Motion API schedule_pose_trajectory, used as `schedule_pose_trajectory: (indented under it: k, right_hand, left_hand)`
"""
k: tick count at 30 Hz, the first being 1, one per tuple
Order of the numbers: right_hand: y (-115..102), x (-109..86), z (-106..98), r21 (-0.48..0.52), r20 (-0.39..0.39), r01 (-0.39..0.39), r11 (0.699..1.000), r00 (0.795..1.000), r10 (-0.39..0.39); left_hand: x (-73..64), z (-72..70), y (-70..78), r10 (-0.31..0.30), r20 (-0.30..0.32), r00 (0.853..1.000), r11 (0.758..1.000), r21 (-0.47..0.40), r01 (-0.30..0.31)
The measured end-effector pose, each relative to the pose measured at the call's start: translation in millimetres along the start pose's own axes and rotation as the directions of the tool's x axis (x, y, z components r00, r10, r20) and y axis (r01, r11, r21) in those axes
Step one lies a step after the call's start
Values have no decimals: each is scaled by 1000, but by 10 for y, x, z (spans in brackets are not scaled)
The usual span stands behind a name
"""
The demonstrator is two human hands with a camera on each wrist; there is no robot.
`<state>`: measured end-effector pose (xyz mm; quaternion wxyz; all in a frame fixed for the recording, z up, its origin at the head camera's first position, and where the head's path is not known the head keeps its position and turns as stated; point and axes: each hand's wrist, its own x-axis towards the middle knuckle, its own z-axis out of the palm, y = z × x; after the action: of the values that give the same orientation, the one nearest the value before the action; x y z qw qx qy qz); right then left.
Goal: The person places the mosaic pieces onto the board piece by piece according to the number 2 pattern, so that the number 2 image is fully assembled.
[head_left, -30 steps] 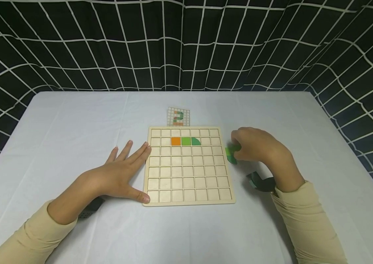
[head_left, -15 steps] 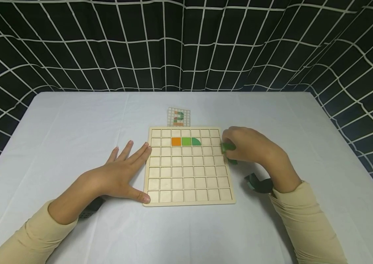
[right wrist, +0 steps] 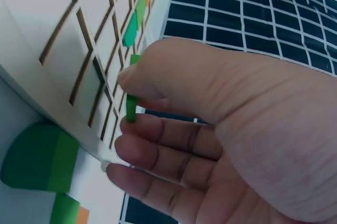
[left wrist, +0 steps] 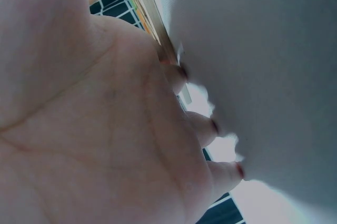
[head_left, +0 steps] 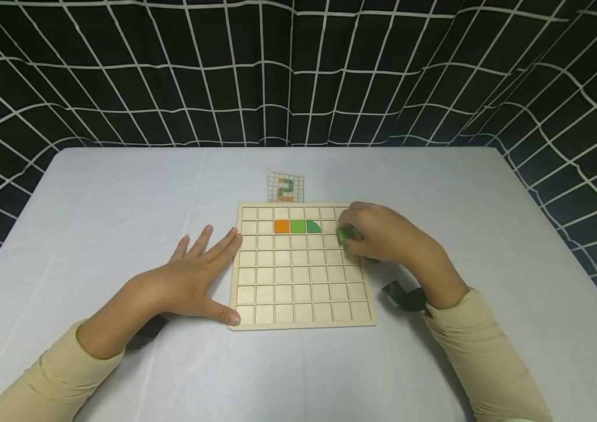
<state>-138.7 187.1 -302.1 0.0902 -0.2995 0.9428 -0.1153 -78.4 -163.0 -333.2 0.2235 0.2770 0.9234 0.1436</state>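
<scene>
My left hand (head_left: 187, 287) lies spread with straight fingers, its fingertips and thumb touching the left edge of the wooden grid board (head_left: 288, 296). Over the board's right columns, my right hand (head_left: 383, 231) pinches a green tile (head_left: 349, 234) between thumb and fingers. The right wrist view shows that tile edge-on, held just off the board. In the second row from the top sit an orange square tile (head_left: 281, 226), a light green square tile (head_left: 298, 226) and a green quarter-round tile (head_left: 313, 227), side by side.
Beyond the board lies a small pattern card (head_left: 285, 187). More tiles lie off its right edge, including a dark green rounded one (right wrist: 31, 155) and an orange one (right wrist: 82, 215). Dark devices sit under my right wrist (head_left: 406, 298) and left wrist (head_left: 145, 333). A black curtain with white lines (head_left: 288, 76) hangs behind.
My right hand has moved left with the green tile, from beside the board to over its right columns. My left hand has stayed where it was.
</scene>
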Motion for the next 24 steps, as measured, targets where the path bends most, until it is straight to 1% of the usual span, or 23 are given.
schedule_pose_trajectory:
  k: [5,8,10,18,24]
  right_hand:
    - [-24,26,39,16,-29,59,998,998,-59]
    - [-28,37,69,22,-57,108,994,993,-107]
    - [-40,46,89,28,-70,128,991,990,-126]
    - [-124,74,134,36,-66,132,991,989,-130]
    - [-148,88,163,14,-94,177,984,980,-175]
  left_hand:
    - [1,6,3,3,1,1000,1000,-5,-3]
    - [-2,7,8,1,0,1000,1000,-7,-1]
    - [-1,9,11,-1,0,1000,1000,-9,1]
    - [-3,2,12,2,-1,1000,1000,-10,-2]
    - [2,1,5,0,0,1000,1000,-4,0]
